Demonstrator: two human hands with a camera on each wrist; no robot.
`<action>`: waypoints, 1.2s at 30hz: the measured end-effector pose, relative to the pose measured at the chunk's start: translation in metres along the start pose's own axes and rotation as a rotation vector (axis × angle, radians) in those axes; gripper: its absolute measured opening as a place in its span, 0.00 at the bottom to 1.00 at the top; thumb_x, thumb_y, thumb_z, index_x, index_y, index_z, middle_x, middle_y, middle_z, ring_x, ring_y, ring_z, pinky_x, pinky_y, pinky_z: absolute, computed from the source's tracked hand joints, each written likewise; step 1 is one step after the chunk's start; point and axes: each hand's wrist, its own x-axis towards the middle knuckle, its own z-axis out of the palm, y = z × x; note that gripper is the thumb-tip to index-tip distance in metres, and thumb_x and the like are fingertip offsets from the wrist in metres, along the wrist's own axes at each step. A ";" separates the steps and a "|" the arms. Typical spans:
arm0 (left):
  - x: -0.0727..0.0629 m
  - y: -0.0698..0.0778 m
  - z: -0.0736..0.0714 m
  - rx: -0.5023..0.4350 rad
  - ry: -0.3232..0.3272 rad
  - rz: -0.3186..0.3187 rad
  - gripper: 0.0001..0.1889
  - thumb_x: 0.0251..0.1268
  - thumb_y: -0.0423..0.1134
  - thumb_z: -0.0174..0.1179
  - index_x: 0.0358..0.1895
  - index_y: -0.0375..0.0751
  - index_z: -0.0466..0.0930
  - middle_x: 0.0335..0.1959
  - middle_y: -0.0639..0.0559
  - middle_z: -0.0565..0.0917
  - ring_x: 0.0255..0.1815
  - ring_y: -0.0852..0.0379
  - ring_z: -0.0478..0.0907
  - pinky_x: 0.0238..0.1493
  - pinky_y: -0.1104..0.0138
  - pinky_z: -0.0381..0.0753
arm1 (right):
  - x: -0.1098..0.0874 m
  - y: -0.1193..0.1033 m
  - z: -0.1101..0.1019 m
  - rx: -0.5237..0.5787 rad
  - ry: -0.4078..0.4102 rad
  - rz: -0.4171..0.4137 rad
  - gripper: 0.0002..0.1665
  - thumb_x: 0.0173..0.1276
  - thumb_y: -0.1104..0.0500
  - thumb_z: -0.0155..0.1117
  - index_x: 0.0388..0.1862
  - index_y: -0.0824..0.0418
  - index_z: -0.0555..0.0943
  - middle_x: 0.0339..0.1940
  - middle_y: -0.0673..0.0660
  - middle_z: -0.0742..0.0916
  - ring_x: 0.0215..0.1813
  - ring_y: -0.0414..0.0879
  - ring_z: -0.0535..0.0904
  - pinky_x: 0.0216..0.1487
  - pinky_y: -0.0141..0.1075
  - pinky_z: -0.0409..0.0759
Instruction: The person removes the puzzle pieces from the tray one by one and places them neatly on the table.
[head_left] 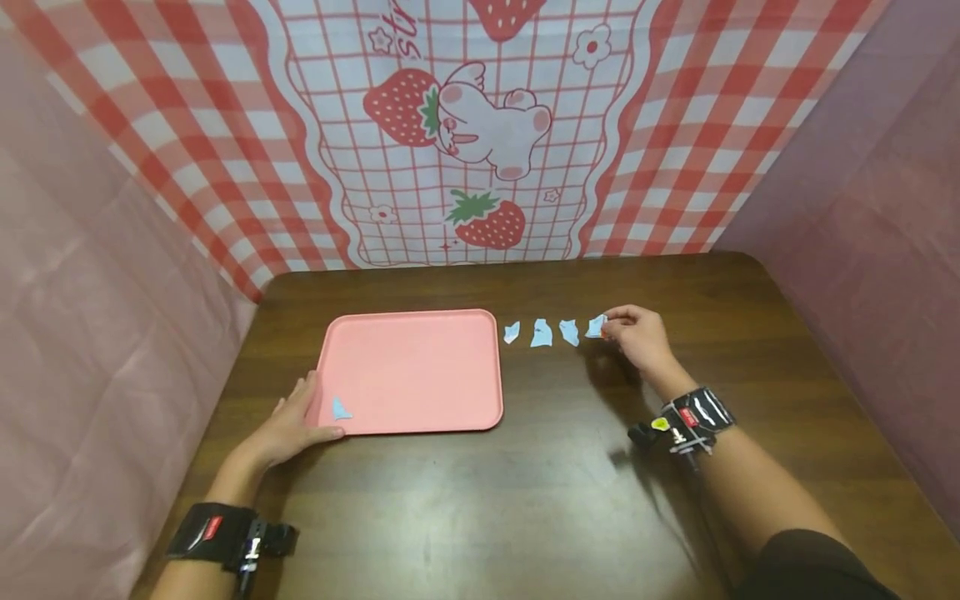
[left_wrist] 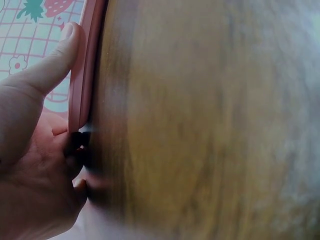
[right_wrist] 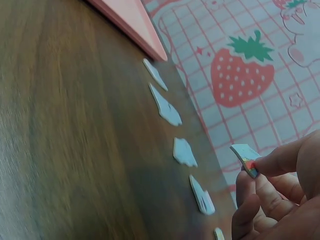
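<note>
My right hand [head_left: 637,337] pinches a small jagged card piece [right_wrist: 246,156] between thumb and fingers at the right end of a row. One face of this piece is pale blue, and red and yellow print shows beside the fingertips. More pale blue card pieces [head_left: 542,333] lie lined up on the table between the tray and that hand. My left hand [head_left: 292,425] holds the near left corner of the pink tray [head_left: 412,367], thumb along the front rim and fingers at the left side. Inside that corner lies one blue card piece [head_left: 341,409].
The brown wooden table [head_left: 480,508] meets a red-and-white strawberry cloth [head_left: 480,125] at the back. Pink cloth hangs at the left and right sides. Each wrist wears a black strap with a camera, and a cable trails from the right wrist strap [head_left: 697,421].
</note>
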 end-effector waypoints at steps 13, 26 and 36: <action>0.000 -0.001 0.000 -0.007 -0.001 -0.017 0.63 0.60 0.55 0.71 0.79 0.25 0.32 0.78 0.23 0.36 0.79 0.28 0.28 0.71 0.32 0.28 | 0.016 0.020 -0.022 -0.025 0.069 0.048 0.16 0.66 0.69 0.61 0.50 0.78 0.80 0.22 0.43 0.84 0.26 0.39 0.80 0.22 0.27 0.73; 0.000 0.000 -0.003 -0.001 0.002 -0.011 0.62 0.60 0.54 0.70 0.79 0.25 0.33 0.78 0.23 0.37 0.79 0.27 0.28 0.71 0.31 0.29 | 0.021 0.031 -0.048 -0.026 0.126 0.099 0.18 0.67 0.69 0.58 0.52 0.80 0.79 0.20 0.40 0.80 0.25 0.35 0.77 0.25 0.26 0.76; 0.001 0.001 -0.004 0.009 0.004 -0.009 0.62 0.60 0.54 0.71 0.79 0.26 0.33 0.78 0.22 0.38 0.79 0.27 0.29 0.71 0.31 0.30 | 0.028 0.043 -0.063 -0.067 0.165 0.125 0.18 0.67 0.68 0.59 0.53 0.78 0.80 0.20 0.39 0.81 0.25 0.33 0.76 0.24 0.26 0.75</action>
